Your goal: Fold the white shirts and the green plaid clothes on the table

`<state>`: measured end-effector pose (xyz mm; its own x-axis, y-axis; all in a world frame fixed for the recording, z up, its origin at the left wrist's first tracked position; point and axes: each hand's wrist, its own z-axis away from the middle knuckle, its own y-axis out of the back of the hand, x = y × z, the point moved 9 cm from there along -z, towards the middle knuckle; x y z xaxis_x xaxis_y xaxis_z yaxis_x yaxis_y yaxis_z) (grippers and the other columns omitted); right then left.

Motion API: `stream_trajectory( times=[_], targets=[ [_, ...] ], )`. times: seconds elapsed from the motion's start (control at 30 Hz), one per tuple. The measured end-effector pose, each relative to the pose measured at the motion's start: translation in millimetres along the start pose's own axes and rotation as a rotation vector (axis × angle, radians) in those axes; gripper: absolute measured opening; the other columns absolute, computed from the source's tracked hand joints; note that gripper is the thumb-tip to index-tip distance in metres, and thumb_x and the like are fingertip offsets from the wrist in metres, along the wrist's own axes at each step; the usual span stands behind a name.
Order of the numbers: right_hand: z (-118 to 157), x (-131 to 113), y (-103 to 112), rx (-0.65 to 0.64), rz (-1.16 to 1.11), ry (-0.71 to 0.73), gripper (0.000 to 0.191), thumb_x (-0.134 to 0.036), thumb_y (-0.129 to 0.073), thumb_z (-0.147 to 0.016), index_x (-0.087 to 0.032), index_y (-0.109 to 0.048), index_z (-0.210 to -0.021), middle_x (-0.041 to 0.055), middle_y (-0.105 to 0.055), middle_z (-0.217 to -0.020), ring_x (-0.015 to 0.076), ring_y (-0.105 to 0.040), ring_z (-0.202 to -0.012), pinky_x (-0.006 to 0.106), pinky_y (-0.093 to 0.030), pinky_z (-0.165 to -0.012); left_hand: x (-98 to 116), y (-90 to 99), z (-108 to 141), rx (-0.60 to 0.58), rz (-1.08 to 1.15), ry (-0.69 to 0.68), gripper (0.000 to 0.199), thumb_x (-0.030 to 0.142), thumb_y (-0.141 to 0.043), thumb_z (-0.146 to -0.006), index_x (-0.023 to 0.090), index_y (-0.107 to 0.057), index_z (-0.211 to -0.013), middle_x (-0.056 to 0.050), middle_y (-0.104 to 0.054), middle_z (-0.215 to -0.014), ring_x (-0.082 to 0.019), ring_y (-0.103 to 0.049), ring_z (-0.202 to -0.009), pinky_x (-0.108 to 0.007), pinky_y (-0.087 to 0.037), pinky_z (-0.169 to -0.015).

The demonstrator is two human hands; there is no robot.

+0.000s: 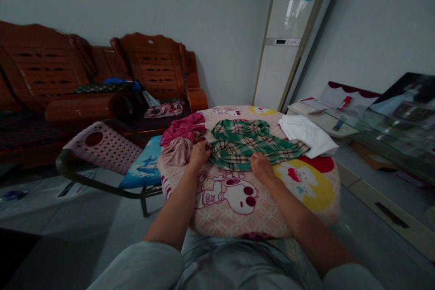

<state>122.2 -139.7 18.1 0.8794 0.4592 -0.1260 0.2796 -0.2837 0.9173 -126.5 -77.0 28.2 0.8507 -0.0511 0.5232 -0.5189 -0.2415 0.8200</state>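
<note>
A green plaid shirt (243,142) lies spread and wrinkled on the round table, which has a pink patterned cover (220,222). At the shirt's left edge, my left hand (201,152) is closed, its fingers pinched on the cloth. My right hand (261,166) is closed on the shirt's near edge, right of its middle. Crumpled magenta cloth (185,128) and a dusty pink cloth (177,152) lie just left of my left hand. Folded white cloth (306,133) sits at the table's right side.
To the left stands a folding chair (105,145) with a blue cushion (144,165). Wooden armchairs (152,70) line the wall behind. A tall white air conditioner (280,63) stands beyond the table. A glass shelf (380,131) and a drawer cabinet (384,204) are at the right.
</note>
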Motion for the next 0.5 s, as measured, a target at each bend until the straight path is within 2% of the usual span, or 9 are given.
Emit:
stream_trajectory(
  times=[0.17,0.27,0.37,0.5],
  targets=[
    [-3,2,-4,0.009,0.031,-0.005,0.028,-0.004,-0.042,-0.089,-0.015,-0.066,-0.078,0.0117,-0.063,-0.087,0.0229,-0.052,-0.087,0.034,-0.04,-0.079,-10,-4.4,-3,-0.019,0.113,0.046,0.015,0.02,-0.066,-0.071,0.017,-0.07,-0.085,-0.005,-0.072,-0.082,-0.018,-0.064,-0.078,-0.025,-0.046,-0.071],
    [-2,5,2,0.078,-0.036,-0.027,0.022,-0.006,-0.047,-0.086,-0.017,-0.065,-0.079,0.0104,-0.064,-0.086,0.0224,-0.053,-0.087,0.033,-0.04,-0.079,-18,-1.4,-2,-0.004,0.376,0.089,0.016,0.025,-0.064,-0.068,0.016,-0.067,-0.081,-0.002,-0.067,-0.072,-0.015,-0.06,-0.067,-0.023,-0.043,-0.061],
    [2,5,14,0.163,-0.091,-0.033,0.019,-0.006,-0.051,-0.08,-0.019,-0.065,-0.077,0.0083,-0.065,-0.084,0.0215,-0.055,-0.086,0.031,-0.04,-0.077,-18,5.9,4,-0.01,0.725,0.066,0.022,0.032,-0.066,-0.064,0.016,-0.064,-0.08,0.0,-0.064,-0.069,-0.012,-0.054,-0.059,-0.022,-0.039,-0.054],
    [5,0,15,0.12,-0.098,-0.012,0.015,-0.006,-0.053,-0.073,-0.018,-0.063,-0.07,0.0066,-0.063,-0.077,0.0202,-0.055,-0.081,0.03,-0.039,-0.073,-14,13.8,15,-0.069,0.931,0.057,0.027,0.035,-0.072,-0.057,0.017,-0.061,-0.074,0.002,-0.06,-0.067,-0.01,-0.051,-0.055,-0.021,-0.037,-0.052]
  ],
)
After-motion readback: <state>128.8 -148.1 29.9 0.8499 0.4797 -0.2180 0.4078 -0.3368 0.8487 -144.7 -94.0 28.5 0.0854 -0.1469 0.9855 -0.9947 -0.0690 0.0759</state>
